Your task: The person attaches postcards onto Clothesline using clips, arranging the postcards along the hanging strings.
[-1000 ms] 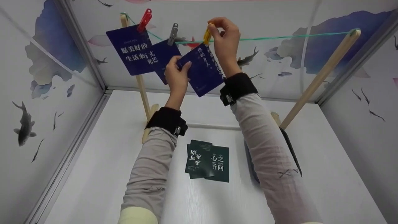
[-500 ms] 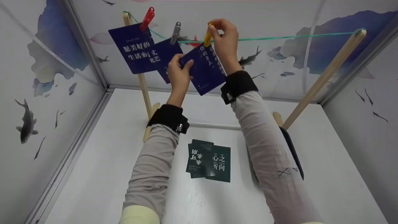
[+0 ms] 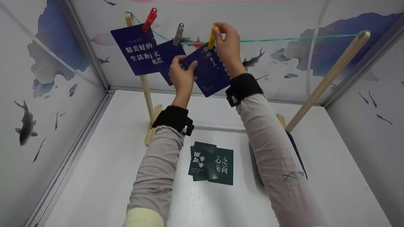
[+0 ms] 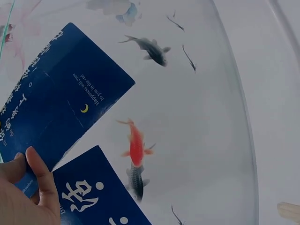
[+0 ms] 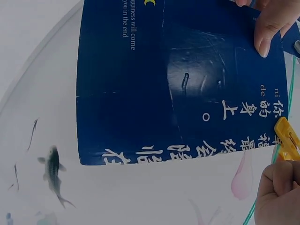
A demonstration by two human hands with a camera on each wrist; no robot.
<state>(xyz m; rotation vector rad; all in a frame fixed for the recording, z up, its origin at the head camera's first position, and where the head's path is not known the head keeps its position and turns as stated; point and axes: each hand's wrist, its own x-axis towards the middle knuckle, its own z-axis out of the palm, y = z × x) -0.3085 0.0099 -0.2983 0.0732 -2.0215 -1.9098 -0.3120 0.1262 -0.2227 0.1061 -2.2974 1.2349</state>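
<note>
Postcard (image 3: pixel 209 75) pinched in left hand (image 3: pixel 183 74), yellow clip (image 3: pixel 211 41) in right hand (image 3: pixel 229 45) — hold it steady (corner should overlap green string (image 3: pixel 293 38)) until the clip bites both.

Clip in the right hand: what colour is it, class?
The clip is yellow, seen best in the right wrist view.

L hand (image 3: pixel 183 75) pinches blue card (image 3: pixel 210 77), R hand (image 3: pixel 228 45) grips yel. clip (image 3: pixel 211 39) nr grn line (image 3: pixel 293 38).

blue card (image 4: pixel 61 96): "Happiness will come to you…" | green card (image 3: pixel 225 165): "心之"
</note>
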